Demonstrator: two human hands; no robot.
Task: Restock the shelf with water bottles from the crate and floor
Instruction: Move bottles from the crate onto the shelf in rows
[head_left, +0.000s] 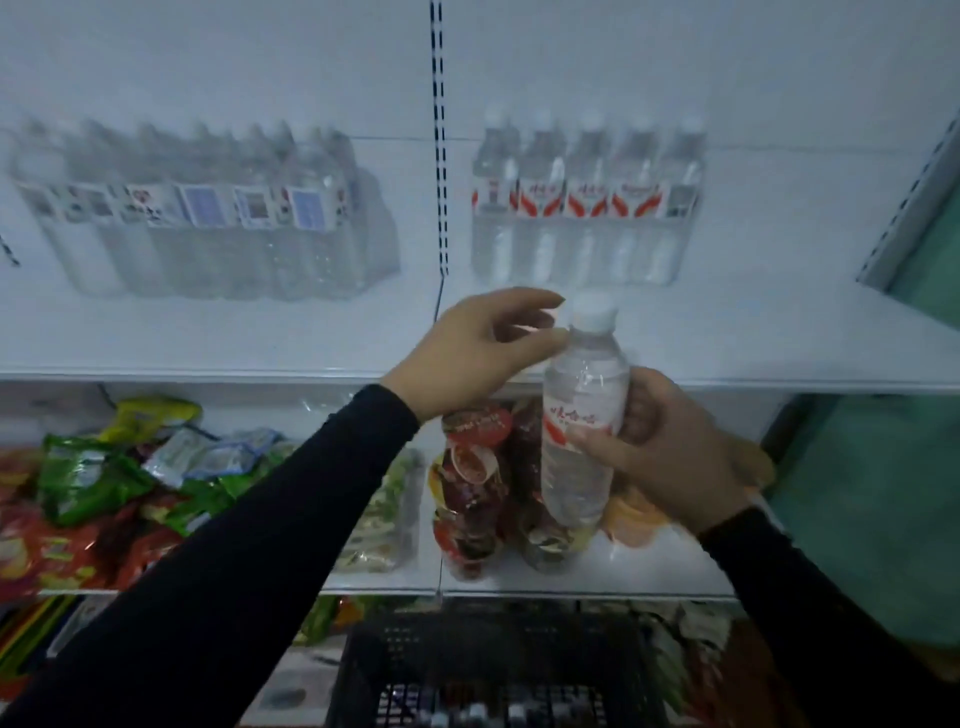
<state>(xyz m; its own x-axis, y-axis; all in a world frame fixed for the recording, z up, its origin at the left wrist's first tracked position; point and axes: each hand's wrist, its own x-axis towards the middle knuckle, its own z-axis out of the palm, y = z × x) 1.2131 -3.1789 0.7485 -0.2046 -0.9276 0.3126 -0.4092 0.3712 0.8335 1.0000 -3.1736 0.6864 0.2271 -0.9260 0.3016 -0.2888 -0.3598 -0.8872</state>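
Right hand (670, 457) grips water bottle (582, 415); crate (493, 670) below, contents unclear.

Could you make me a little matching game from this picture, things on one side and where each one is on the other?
Things:
1. held water bottle
2. black crate
3. snack packets
4. row of red-labelled bottles

Places:
A. lower shelf, left
B. upper shelf, right of the slotted upright
C. gripped in the right hand
D. bottom of the view, below the shelves

Pairs: 1-C, 2-D, 3-A, 4-B
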